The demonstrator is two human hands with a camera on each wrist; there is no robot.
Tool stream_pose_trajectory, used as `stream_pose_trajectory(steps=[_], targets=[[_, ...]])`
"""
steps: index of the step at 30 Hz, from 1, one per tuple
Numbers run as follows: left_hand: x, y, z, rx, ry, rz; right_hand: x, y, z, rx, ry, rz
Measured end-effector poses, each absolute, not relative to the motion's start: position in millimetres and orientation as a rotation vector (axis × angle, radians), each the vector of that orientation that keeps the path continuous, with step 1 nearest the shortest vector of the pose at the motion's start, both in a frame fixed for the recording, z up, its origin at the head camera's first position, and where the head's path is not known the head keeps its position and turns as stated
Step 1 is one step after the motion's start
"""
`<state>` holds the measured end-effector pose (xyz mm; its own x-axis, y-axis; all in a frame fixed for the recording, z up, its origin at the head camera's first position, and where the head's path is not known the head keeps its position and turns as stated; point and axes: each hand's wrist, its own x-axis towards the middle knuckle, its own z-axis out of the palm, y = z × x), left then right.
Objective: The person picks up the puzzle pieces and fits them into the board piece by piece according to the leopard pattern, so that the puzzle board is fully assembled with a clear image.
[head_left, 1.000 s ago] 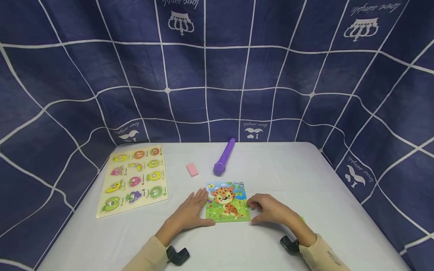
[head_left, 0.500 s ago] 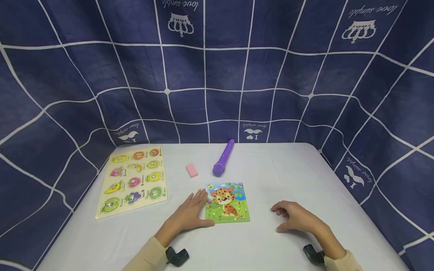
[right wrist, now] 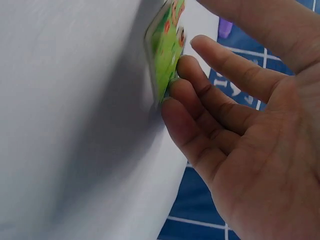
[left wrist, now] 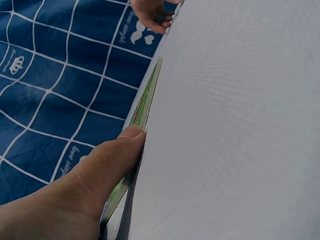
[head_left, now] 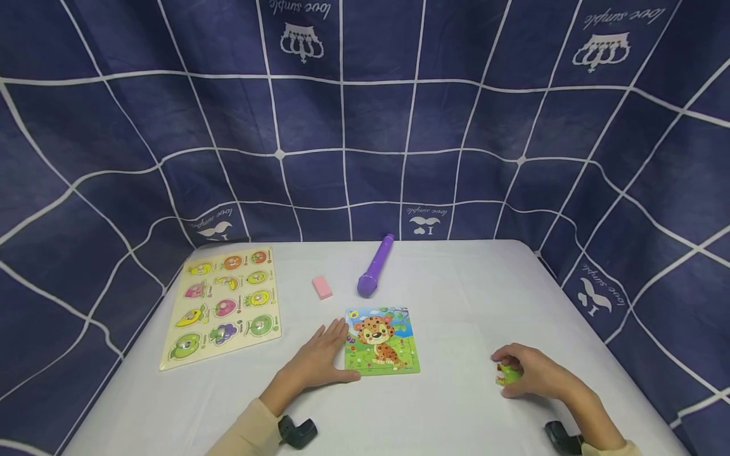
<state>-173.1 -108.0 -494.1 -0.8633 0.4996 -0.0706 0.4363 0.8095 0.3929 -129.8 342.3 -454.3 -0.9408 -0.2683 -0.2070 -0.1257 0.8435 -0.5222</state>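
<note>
The square leopard jigsaw puzzle (head_left: 381, 342) lies flat on the white table. My left hand (head_left: 319, 358) rests at its left side, fingers spread, with the thumb at the lower left corner; in the left wrist view the thumb (left wrist: 105, 162) touches the puzzle's edge (left wrist: 146, 105). To the right of the puzzle, my right hand (head_left: 538, 373) curls its fingers and thumb round a small green puzzle piece (head_left: 507, 373). The right wrist view shows fingertips against the edge of this green piece (right wrist: 167, 57); the thumb's tip is out of frame there.
A wooden fruit puzzle board (head_left: 225, 304) lies on the left of the table. Behind the leopard puzzle are a pink eraser-like block (head_left: 322, 287) and a purple toy microphone (head_left: 376, 266). A dark blue checked curtain (head_left: 376, 120) surrounds the table.
My right hand has left the leopard puzzle's right edge and moved right to the small green piece, its fingers now round it. My left hand has stayed in place.
</note>
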Motion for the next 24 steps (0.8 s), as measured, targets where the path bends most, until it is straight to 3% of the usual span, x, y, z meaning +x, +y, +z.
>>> stream_pose_trajectory(steps=[24], targets=[[-174,-109,-498,0.765,2.834,0.535,-134,349,-455,-0.015,2.758,-0.645]])
